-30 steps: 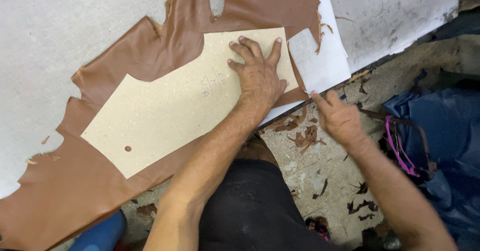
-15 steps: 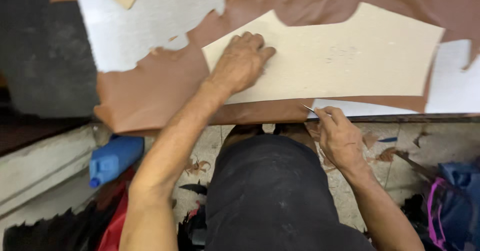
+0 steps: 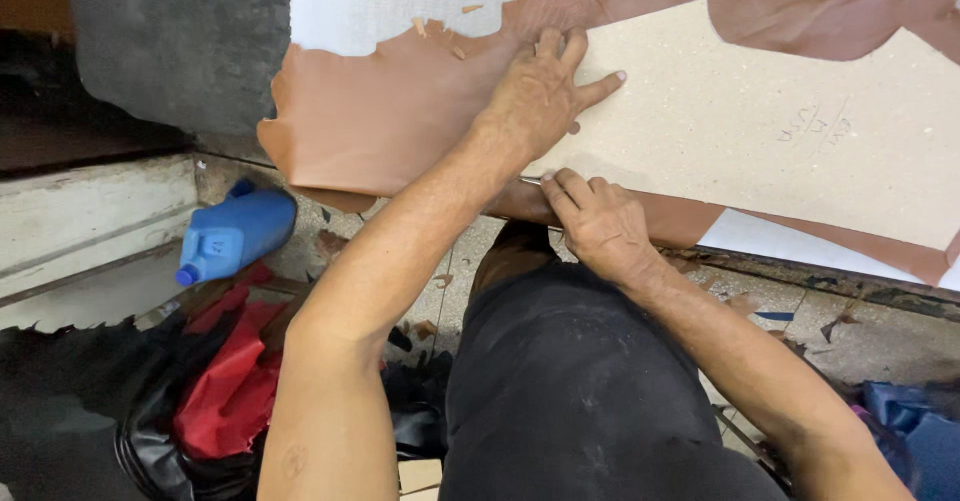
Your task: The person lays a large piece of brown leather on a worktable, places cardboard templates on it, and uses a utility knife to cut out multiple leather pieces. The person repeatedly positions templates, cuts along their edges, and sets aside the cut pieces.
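A pale cardboard pattern (image 3: 760, 131) lies flat on a sheet of brown leather (image 3: 380, 121) spread over a white table top (image 3: 400, 1). My left hand (image 3: 545, 91) presses down on the pattern's left end, fingers spread, half on the cardboard and half on the leather. My right hand (image 3: 600, 226) sits just below it at the pattern's lower left edge. It is closed on a thin metal blade (image 3: 530, 178), whose tip touches the leather beside the cardboard. The leather hangs over the table's near edge.
On the floor to the left are a blue plastic jug (image 3: 235, 236), red material (image 3: 235, 381) and black bags. A grey slab (image 3: 170, 41) stands beside the table at upper left. Blue fabric (image 3: 910, 431) lies at lower right. Leather scraps litter the tiled floor.
My right hand with the blade has travelled left along the pattern's lower edge to its left corner. My left hand has shifted to the pattern's left end. The view swung left.
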